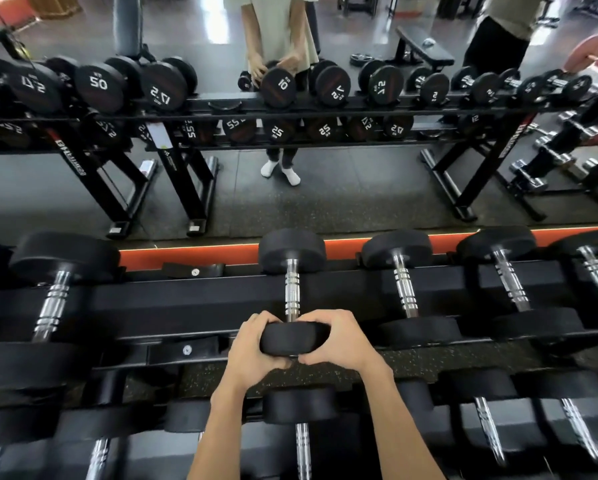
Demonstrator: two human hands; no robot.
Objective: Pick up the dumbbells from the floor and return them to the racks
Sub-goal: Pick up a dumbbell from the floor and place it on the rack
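A black dumbbell [291, 289] with a chrome handle lies across the upper tier of the rack [172, 306], its far head by the mirror. My left hand [256, 348] and my right hand [339, 341] both grip its near head from either side, fingers curled over the top edge and thumbs underneath.
More dumbbells fill the upper tier: a large one [53, 299] to the left and several to the right [406, 289]. An empty cradle [193, 271] lies left of the held dumbbell. The lower tier holds further dumbbells [301, 427]. A mirror [325, 188] stands behind the rack, reflecting it and a person.
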